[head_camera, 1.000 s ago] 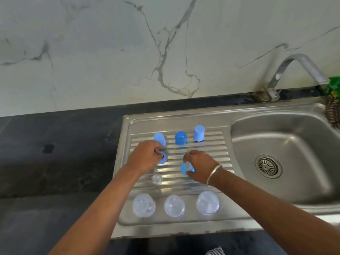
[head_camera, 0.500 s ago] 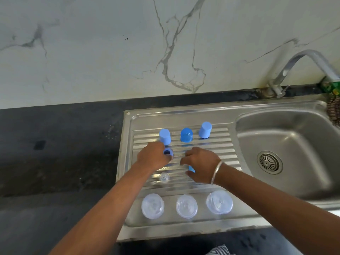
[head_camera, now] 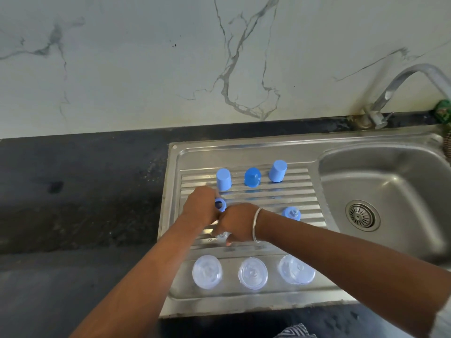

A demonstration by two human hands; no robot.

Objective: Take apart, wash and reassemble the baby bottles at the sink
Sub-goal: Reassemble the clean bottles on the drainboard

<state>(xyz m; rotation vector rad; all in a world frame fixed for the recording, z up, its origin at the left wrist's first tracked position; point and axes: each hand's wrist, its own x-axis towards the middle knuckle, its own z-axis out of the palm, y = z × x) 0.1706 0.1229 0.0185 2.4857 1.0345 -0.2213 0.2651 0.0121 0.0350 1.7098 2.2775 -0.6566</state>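
My left hand (head_camera: 201, 208) holds a blue screw ring (head_camera: 220, 205) over the ribbed drainboard (head_camera: 302, 191). Right beside it, my right hand (head_camera: 238, 222) curls down onto a clear teat (head_camera: 221, 236) that lies on the ribs, its fingertips pinching it. A second blue ring with a teat fitted (head_camera: 291, 213) lies alone further right. Three blue caps (head_camera: 223, 179) (head_camera: 252, 176) (head_camera: 277, 171) stand in a row at the back. Three clear bottles (head_camera: 207, 271) (head_camera: 252, 273) (head_camera: 296, 269) stand upside down along the front.
The steel sink bowl (head_camera: 380, 191) with its drain (head_camera: 362, 215) is to the right, under a curved tap (head_camera: 390, 91). A dark stone counter (head_camera: 80, 191) runs to the left. A marble wall rises behind. Something green (head_camera: 443, 111) sits at the far right edge.
My right hand let go of the blue ring with its teat, left it on the drainboard, and moved left onto the clear teat. My left hand kept its ring.
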